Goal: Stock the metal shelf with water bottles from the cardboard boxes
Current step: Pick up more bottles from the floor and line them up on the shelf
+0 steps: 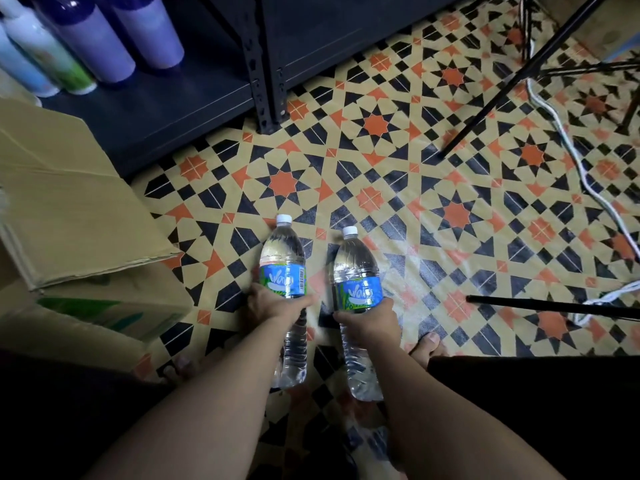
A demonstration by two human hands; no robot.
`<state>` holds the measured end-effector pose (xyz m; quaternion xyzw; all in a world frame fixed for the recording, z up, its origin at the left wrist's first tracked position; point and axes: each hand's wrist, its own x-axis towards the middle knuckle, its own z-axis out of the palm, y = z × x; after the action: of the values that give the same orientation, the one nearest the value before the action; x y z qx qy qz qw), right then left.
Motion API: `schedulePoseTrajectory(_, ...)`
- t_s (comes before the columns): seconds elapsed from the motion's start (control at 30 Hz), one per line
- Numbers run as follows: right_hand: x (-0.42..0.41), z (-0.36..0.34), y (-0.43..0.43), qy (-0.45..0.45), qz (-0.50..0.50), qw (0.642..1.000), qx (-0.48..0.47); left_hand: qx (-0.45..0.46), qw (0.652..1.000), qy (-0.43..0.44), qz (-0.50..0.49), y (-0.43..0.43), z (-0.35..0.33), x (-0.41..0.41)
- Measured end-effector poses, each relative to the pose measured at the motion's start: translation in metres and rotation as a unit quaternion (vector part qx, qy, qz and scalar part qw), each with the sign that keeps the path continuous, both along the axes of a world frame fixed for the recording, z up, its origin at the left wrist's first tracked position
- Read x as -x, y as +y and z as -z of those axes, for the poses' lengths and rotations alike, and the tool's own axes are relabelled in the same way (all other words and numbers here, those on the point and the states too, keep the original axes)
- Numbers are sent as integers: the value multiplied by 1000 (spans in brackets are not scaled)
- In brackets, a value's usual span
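Note:
I hold two clear water bottles with white caps and blue labels above the patterned floor. My left hand [273, 303] grips the left bottle [282, 254] around its middle, cap pointing away from me. My right hand [370, 322] grips the right bottle [355, 261] the same way. The dark metal shelf [180, 98] is ahead at the upper left, its low board carrying several purple and pale bottles [93, 39]. An open cardboard box [69, 202] stands at my left with its flap raised.
The shelf's perforated post [258, 81] meets the floor ahead of the bottles. Black tripod legs [519, 74] and a white cable [581, 168] cross the floor at the right. Another black rod [554, 306] lies at the right. My toes [427, 348] show below the hands.

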<state>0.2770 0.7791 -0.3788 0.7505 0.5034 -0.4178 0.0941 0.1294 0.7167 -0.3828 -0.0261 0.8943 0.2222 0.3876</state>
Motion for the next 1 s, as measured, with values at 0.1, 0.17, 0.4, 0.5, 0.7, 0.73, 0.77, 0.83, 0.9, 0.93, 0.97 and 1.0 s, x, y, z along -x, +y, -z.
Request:
schedulePoseTrajectory(0.1, -4, -2, 2, -8, -10, 1000, 4, -3, 1000, 7, -1, -1, 0, -1)
schedulePoseTrajectory(0.17, -6, -1, 3, -10, -15, 1000, -3, 3, 1000, 0, 4, -3, -1, 2)
schedulePoseTrajectory(0.4, -5, -2, -2, 9, 9, 1000, -18, -28, 999, -27, -7, -11, -6, 8)
schedulePoseTrajectory(0.5, -3, -7, -6, 24, 14, 999, -28, -39, 999, -27, -23, -22, -10, 6)
schedulePoseTrajectory(0.7, 7, -28, -17, 67, 30, 994, -76, -89, 995, 27, -34, -36, -35, 6)
schedulePoseTrajectory(0.73, 9, -33, -17, 81, 32, 993, -86, -98, 994, 26, -37, -36, -43, 8)
schedulePoseTrajectory(0.77, 11, -40, -15, 95, 32, 990, -101, -111, 993, 25, -42, -35, -50, 10)
schedulePoseTrajectory(0.83, 18, -57, -12, 120, 20, 983, -134, -141, 988, 33, -51, -32, -65, 15)
schedulePoseTrajectory(0.9, 27, -78, -8, 142, 1, 976, -167, -185, 979, 56, -65, -26, -88, 20)
schedulePoseTrajectory(0.93, 32, -91, -7, 155, -5, 971, -182, -209, 973, 71, -71, -24, -104, 21)
schedulePoseTrajectory(0.97, 37, -103, -5, 168, -13, 965, -200, -235, 965, 86, -76, -21, -120, 24)
schedulePoseTrajectory(1.0, 42, -116, -4, 182, -20, 959, -219, -257, 958, 98, -82, -19, -136, 26)
